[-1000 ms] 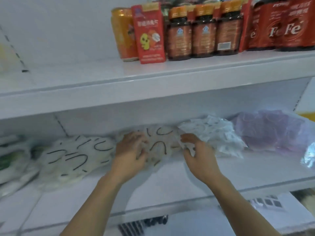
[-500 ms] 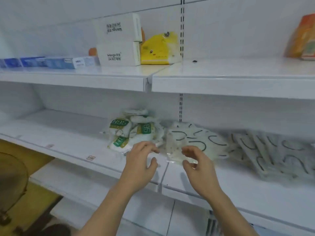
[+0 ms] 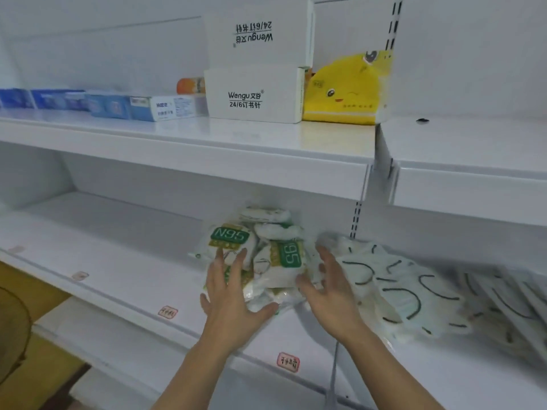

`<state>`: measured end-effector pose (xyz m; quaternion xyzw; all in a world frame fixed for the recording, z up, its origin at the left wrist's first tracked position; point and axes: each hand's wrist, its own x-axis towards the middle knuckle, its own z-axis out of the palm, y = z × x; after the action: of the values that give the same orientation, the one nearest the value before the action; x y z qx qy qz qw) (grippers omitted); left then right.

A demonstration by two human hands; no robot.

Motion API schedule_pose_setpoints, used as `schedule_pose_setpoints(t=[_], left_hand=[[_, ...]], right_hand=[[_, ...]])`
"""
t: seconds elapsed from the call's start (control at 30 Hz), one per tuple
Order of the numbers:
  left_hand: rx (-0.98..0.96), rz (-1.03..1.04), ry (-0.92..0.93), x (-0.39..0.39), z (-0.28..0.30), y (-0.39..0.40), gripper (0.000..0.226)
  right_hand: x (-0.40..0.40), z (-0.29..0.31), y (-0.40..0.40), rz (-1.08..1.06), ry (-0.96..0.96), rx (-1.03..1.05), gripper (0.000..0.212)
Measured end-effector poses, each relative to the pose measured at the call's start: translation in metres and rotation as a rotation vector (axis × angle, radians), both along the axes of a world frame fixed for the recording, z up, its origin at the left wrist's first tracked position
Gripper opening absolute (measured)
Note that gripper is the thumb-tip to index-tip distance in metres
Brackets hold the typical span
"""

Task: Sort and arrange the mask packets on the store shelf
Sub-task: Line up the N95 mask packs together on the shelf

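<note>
In the head view, the N95 packets [image 3: 260, 255] lay heaped on the middle shelf [image 3: 118, 261], against the looped packets [image 3: 396, 288]. The left hand [image 3: 233, 297] pressed on them, fingers spread; the right hand [image 3: 331, 291] flanked them, fingers spread. A hard squeeze might spill slippery packets over the edge. Half a second earlier both hands hovered short of the heap.

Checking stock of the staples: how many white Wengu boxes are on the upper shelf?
2: one Wengu box stands upright on the upper shelf beside the yellow pack; a second box, print inverted, is stacked on it. More may hide behind.
</note>
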<state>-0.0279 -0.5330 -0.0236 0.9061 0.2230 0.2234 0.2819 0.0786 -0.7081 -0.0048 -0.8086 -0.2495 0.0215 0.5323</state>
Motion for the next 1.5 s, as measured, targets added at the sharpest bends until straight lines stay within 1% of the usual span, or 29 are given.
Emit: schedule_pose_setpoints(t=[0.03, 0.1, 0.17, 0.23, 0.27, 0.33, 0.4, 0.63, 0.8, 0.9, 1.0, 1.1, 1.13, 1.2, 1.3, 1.4, 1.5], left_hand=[[-0.009, 0.01, 0.043, 0.008, -0.004, 0.008, 0.127], [0.034, -0.013, 0.13, 0.026, -0.014, 0.023, 0.14], [0.11, -0.057, 0.24, 0.041, -0.021, 0.031, 0.143], [0.146, -0.082, 0.296, 0.051, -0.026, 0.044, 0.14], [0.171, -0.088, 0.299, 0.054, -0.026, 0.056, 0.137], [0.204, -0.107, 0.279, 0.055, -0.028, 0.091, 0.133], [0.217, -0.133, 0.248, 0.053, -0.033, 0.133, 0.13], [0.181, -0.176, 0.213, 0.03, -0.027, 0.261, 0.13], [0.188, -0.16, 0.181, 0.02, -0.031, 0.318, 0.129], [0.183, -0.147, 0.137, 0.02, -0.036, 0.327, 0.126], [0.207, -0.137, 0.108, 0.02, -0.04, 0.327, 0.125], [0.224, -0.117, 0.038, 0.022, -0.045, 0.329, 0.123], [0.213, -0.113, 0.007, 0.022, -0.047, 0.329, 0.121], [0.201, -0.113, -0.067, 0.022, -0.048, 0.329, 0.114], [0.232, -0.148, -0.191, 0.018, -0.043, 0.325, 0.091], [0.208, -0.244, -0.319, 0.015, -0.04, 0.321, 0.062], [0.159, -0.374, -0.382, 0.015, -0.039, 0.323, 0.054]], right_hand=[[0.005, 0.0, 0.016, -0.022, -0.029, -0.017, 0.071], [0.017, -0.005, 0.048, -0.111, -0.111, -0.108, 0.074], [0.031, -0.017, 0.073, -0.21, -0.104, -0.253, 0.08], [0.04, -0.028, 0.096, -0.27, -0.074, -0.278, 0.087], [0.041, -0.031, 0.108, -0.306, -0.058, -0.268, 0.088], [0.037, -0.03, 0.14, -0.376, -0.005, -0.237, 0.085], [0.027, -0.026, 0.177, -0.389, 0.035, -0.247, 0.084], [0.008, -0.023, 0.297, -0.33, 0.062, -0.25, 0.083], [-0.001, -0.021, 0.345, -0.259, 0.105, -0.289, 0.085], [-0.006, -0.022, 0.351, -0.24, 0.085, -0.257, 0.079], [-0.017, -0.026, 0.338, -0.259, 0.054, -0.087, 0.07], [-0.031, -0.04, 0.312, -0.446, 0.068, 0.089, 0.06], [-0.034, -0.042, 0.303, -0.494, 0.102, 0.143, 0.053], [-0.035, -0.044, 0.289, -0.498, 0.211, 0.278, 0.037], [-0.035, -0.04, 0.284, -0.433, 0.28, 0.339, 0.025], [-0.038, -0.043, 0.292, -0.454, 0.272, 0.257, 0.027], [-0.041, -0.039, 0.306, -0.488, 0.268, 0.219, 0.047]])
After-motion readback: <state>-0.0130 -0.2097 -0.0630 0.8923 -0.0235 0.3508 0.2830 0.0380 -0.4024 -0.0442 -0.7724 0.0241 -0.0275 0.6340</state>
